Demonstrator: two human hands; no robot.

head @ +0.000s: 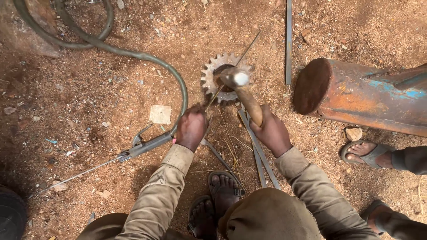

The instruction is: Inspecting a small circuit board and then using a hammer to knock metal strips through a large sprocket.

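Ground: bare red dirt (89, 89), strewn with pebbles and scraps.
Far left: grey hose (133, 54) curving from the top left corner down to the electrode holder (147, 146), lying on the dirt just left of the left hand; thin welding rod (80, 174) sticking out of it toward the lower left.
Left of centre: pale square scrap (160, 114) flat on the dirt, near the hose.
Left hand (191, 129): closed in a fist round the lower end of a thin metal rod (231, 71), slanting up and right across the gear.
Centre: toothed gear (224, 78) flat on the dirt, just above both hands.
Right hand (272, 132): wrapped tight round the wooden handle of a hammer (242, 89); hammer head over the gear's bore.
Below the hands: flat metal strips (260, 155) and thin rods on the dirt; own sandalled feet (218, 195).
Right: rusty orange cylinder (369, 98) with blue patches, on its side.
Far right edge: another person's sandalled foot (362, 153).
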